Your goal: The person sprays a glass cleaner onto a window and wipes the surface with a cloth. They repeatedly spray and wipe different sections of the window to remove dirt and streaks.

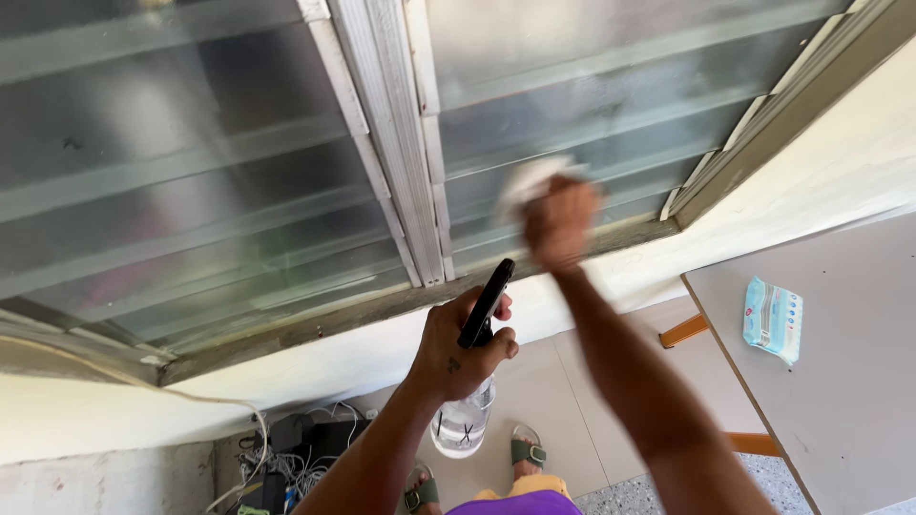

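Note:
My right hand (560, 222) presses a white cloth (528, 181) against the frosted glass louvres of a window (592, 105); the hand is blurred. My left hand (458, 345) holds a clear spray bottle (461, 424) with a black trigger head (487, 303), just below the window sill (382, 310). The bottle hangs down from my fist, its nozzle pointing up towards the glass.
A grey table (849, 381) stands at the right with a light blue pack of wipes (773, 319) on it. Tangled cables and a dark box (296, 458) lie on the floor at the left. My sandalled feet (527, 450) stand on pale tiles.

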